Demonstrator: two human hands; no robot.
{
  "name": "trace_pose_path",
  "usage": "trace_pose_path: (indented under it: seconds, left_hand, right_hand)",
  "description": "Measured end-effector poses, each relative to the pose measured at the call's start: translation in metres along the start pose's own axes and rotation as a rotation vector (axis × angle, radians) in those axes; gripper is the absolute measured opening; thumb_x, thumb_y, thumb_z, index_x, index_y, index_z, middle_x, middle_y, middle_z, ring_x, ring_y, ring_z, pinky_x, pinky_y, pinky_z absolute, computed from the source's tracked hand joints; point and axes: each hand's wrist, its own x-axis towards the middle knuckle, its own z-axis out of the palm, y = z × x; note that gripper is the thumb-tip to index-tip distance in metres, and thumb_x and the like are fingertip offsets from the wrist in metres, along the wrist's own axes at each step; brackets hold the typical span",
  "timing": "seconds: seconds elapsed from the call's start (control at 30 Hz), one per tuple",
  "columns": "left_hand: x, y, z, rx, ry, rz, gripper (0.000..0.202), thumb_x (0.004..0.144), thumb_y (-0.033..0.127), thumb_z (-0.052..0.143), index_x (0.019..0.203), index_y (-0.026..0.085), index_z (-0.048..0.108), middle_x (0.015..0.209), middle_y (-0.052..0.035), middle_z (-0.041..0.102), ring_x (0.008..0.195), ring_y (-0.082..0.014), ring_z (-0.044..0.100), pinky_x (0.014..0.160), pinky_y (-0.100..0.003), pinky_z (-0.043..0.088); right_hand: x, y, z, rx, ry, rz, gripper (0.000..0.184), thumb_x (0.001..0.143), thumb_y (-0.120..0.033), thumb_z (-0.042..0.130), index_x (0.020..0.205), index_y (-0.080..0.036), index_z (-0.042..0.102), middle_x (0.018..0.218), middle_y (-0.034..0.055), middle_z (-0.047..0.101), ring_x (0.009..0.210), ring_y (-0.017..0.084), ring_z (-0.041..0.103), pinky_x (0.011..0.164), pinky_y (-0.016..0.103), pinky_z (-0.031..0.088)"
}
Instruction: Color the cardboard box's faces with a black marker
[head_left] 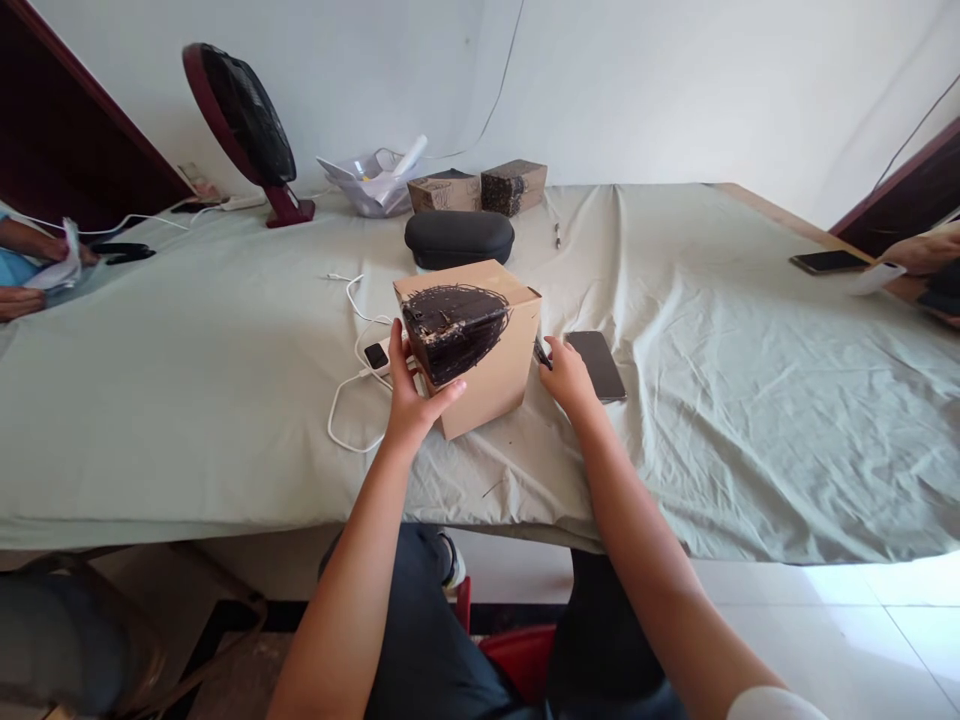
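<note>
A brown cardboard box (499, 345) with a large black scribbled patch on one face stands tilted on the cloth-covered table (225, 400). My left hand (411, 395) grips the box's near left corner, thumb on the front and fingers on the side. My right hand (566, 375) rests by the box's right side, closed on a dark pen (541, 353). A black phone (596, 365) lies flat just right of that hand.
A white charger and cable (352, 375) lie left of the box. Behind it are a black oval case (459, 238), two small boxes (480, 188), a plastic tray (371, 180) and a fan (244, 120). Other people's hands show at far left (30, 270) and far right (919, 255).
</note>
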Motion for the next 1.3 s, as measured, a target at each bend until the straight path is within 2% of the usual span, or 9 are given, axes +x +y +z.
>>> trace_pose_path:
  seconds: [0.13, 0.23, 0.3, 0.5, 0.63, 0.87, 1.07, 1.17, 1.3]
  left_hand:
    - [-0.002, 0.000, 0.003, 0.007, 0.000, 0.038, 0.127, 0.066, 0.057, 0.098, 0.168, 0.038, 0.025, 0.162, -0.0157, 0.040, 0.149, -0.0374, 0.047, 0.120, -0.054, 0.045]
    - [-0.002, 0.000, 0.004, 0.013, -0.002, 0.039, 0.125, 0.066, 0.057, 0.097, 0.167, 0.038, 0.027, 0.164, -0.0158, 0.037, 0.150, -0.0379, 0.046, 0.119, -0.053, 0.046]
    - [-0.002, 0.001, 0.004, 0.018, -0.007, 0.036, 0.124, 0.067, 0.058, 0.096, 0.167, 0.037, 0.028, 0.164, -0.0157, 0.038, 0.149, -0.0378, 0.047, 0.119, -0.053, 0.047]
    - [-0.003, 0.003, 0.005, 0.035, -0.012, 0.048, 0.123, 0.066, 0.060, 0.097, 0.167, 0.036, 0.030, 0.167, -0.0151, 0.034, 0.155, -0.0390, 0.040, 0.127, -0.057, 0.037]
    - [-0.003, 0.002, 0.006, 0.045, -0.022, 0.054, 0.123, 0.066, 0.058, 0.097, 0.166, 0.037, 0.029, 0.167, -0.0151, 0.033, 0.153, -0.0388, 0.042, 0.126, -0.057, 0.040]
    - [-0.004, 0.003, 0.008, 0.075, -0.045, 0.076, 0.125, 0.068, 0.056, 0.096, 0.168, 0.038, 0.024, 0.167, -0.0161, 0.033, 0.151, -0.0380, 0.044, 0.119, -0.055, 0.048]
    - [-0.006, 0.001, 0.008, 0.164, -0.036, 0.125, 0.126, 0.070, 0.060, 0.093, 0.170, 0.035, 0.021, 0.166, -0.0171, 0.034, 0.155, -0.0398, 0.038, 0.125, -0.058, 0.041]
    - [-0.006, 0.002, 0.007, 0.202, -0.038, 0.145, 0.125, 0.071, 0.060, 0.092, 0.170, 0.033, 0.020, 0.166, -0.0181, 0.035, 0.155, -0.0401, 0.039, 0.123, -0.056, 0.042]
    - [-0.006, 0.007, 0.006, 0.285, -0.026, 0.194, 0.123, 0.072, 0.060, 0.091, 0.169, 0.030, 0.022, 0.165, -0.0188, 0.037, 0.153, -0.0403, 0.041, 0.124, -0.056, 0.039]
  right_hand:
    - [-0.001, -0.005, 0.001, -0.110, -0.087, 0.076, 0.050, 0.095, -0.010, 0.048, 0.145, -0.013, 0.055, 0.133, 0.0234, 0.064, 0.124, 0.037, 0.062, 0.104, 0.043, 0.050]
    - [0.000, -0.007, 0.000, -0.105, -0.105, 0.102, 0.035, 0.100, -0.013, 0.043, 0.130, -0.010, 0.060, 0.130, 0.0255, 0.062, 0.117, 0.036, 0.066, 0.100, 0.044, 0.051]
    - [0.001, -0.008, -0.001, -0.091, -0.111, 0.116, 0.031, 0.103, -0.016, 0.040, 0.126, -0.010, 0.059, 0.130, 0.0262, 0.062, 0.114, 0.036, 0.069, 0.098, 0.044, 0.052]
    - [-0.001, -0.012, -0.003, -0.051, -0.127, 0.126, 0.030, 0.109, -0.019, 0.032, 0.126, -0.012, 0.055, 0.128, 0.0263, 0.068, 0.120, 0.038, 0.069, 0.098, 0.046, 0.052]
    - [-0.004, -0.014, -0.004, -0.037, -0.143, 0.138, 0.029, 0.109, -0.021, 0.034, 0.128, -0.012, 0.053, 0.124, 0.0281, 0.072, 0.117, 0.041, 0.071, 0.094, 0.048, 0.053]
    - [-0.002, -0.012, -0.004, -0.023, -0.147, 0.127, 0.027, 0.109, -0.024, 0.036, 0.128, -0.017, 0.053, 0.128, 0.0257, 0.073, 0.121, 0.040, 0.070, 0.095, 0.046, 0.052]
    - [-0.001, -0.011, -0.001, 0.016, -0.111, 0.123, 0.034, 0.109, -0.026, 0.034, 0.137, -0.019, 0.051, 0.130, 0.0236, 0.073, 0.122, 0.040, 0.070, 0.097, 0.046, 0.051]
    - [-0.001, -0.010, 0.001, 0.036, -0.099, 0.124, 0.037, 0.109, -0.028, 0.033, 0.142, -0.020, 0.049, 0.129, 0.0236, 0.073, 0.120, 0.040, 0.071, 0.097, 0.047, 0.051]
    - [-0.001, -0.011, 0.003, 0.127, -0.044, 0.121, 0.034, 0.109, -0.033, 0.037, 0.135, -0.019, 0.052, 0.130, 0.0247, 0.072, 0.120, 0.040, 0.069, 0.098, 0.048, 0.051]
